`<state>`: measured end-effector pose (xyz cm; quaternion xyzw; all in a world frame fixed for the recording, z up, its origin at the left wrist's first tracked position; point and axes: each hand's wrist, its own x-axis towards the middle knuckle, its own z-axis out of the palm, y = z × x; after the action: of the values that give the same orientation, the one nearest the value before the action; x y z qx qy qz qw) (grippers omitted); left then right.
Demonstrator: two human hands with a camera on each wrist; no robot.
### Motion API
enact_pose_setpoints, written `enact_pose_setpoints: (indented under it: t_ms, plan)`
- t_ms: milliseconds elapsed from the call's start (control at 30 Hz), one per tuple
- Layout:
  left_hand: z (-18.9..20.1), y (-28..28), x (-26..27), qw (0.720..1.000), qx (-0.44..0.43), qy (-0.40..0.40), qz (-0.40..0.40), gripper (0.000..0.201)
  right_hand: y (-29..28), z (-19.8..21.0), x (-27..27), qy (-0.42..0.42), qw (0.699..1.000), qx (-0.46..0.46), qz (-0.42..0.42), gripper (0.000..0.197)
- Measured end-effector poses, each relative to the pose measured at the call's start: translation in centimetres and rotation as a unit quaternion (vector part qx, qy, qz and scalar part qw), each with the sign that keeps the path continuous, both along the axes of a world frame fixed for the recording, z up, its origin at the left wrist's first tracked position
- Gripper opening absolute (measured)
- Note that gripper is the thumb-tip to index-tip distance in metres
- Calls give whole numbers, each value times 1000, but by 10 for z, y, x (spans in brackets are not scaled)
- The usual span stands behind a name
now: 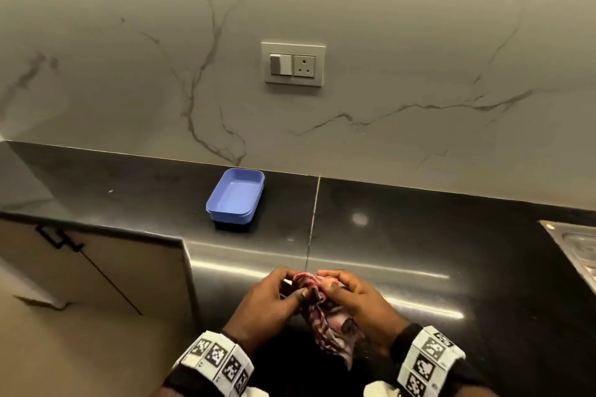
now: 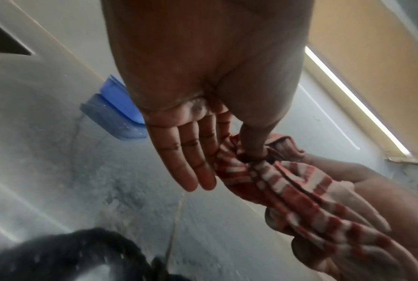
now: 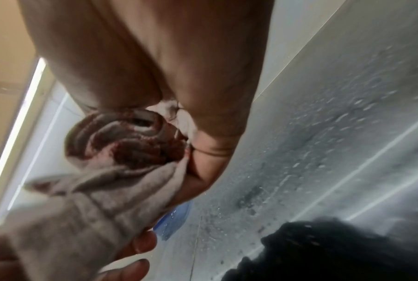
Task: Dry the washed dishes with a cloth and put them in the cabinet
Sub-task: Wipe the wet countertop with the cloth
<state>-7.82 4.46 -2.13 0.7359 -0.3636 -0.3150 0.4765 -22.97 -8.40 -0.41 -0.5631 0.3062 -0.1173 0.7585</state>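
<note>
A red-and-white checked cloth point(image 1: 325, 322) is bunched between both hands above the near edge of the dark counter point(image 1: 419, 235). My left hand point(image 1: 292, 287) pinches its top between thumb and forefinger; in the left wrist view the other fingers point(image 2: 191, 161) lie straight beside the cloth point(image 2: 287, 190). My right hand point(image 1: 335, 287) has its fingers curled round the cloth point(image 3: 95, 190) from the right. A blue rectangular plastic container point(image 1: 235, 196) sits open side up at the back of the counter by the wall, well beyond both hands. No dish is in either hand.
A steel sink point(image 1: 577, 248) shows at the right edge of the counter. Beige cabinet doors point(image 1: 96, 267) with a dark handle stand closed below the counter on the left. A switch and socket plate point(image 1: 293, 64) is on the marble wall.
</note>
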Motion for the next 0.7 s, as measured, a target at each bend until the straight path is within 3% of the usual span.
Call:
enact_pose_setpoints:
  t_ms: [133, 233, 367, 500, 633, 700]
  plan:
    - [-1, -8, 51, 985, -14, 148, 90, 41, 11, 3, 49, -25, 998, 47, 13, 50]
    - [6, -13, 90, 973, -10, 187, 133, 47, 18, 8, 93, -2, 1000, -14, -13, 52]
    - [22, -6, 132, 965, -46, 202, 160, 22, 15, 28, 161, 4, 998, -38, -56, 45]
    - [5, 15, 156, 978, -26, 90, 186, 7, 0, 42, 229, 3, 991, -77, -109, 38]
    - [-15, 38, 165, 989, 51, -35, 135, 29, -22, 39, 293, 19, 985, -115, -127, 33]
    - [-19, 46, 165, 987, 77, -59, 126, 31, -29, 42, 308, 41, 987, -129, -87, 36]
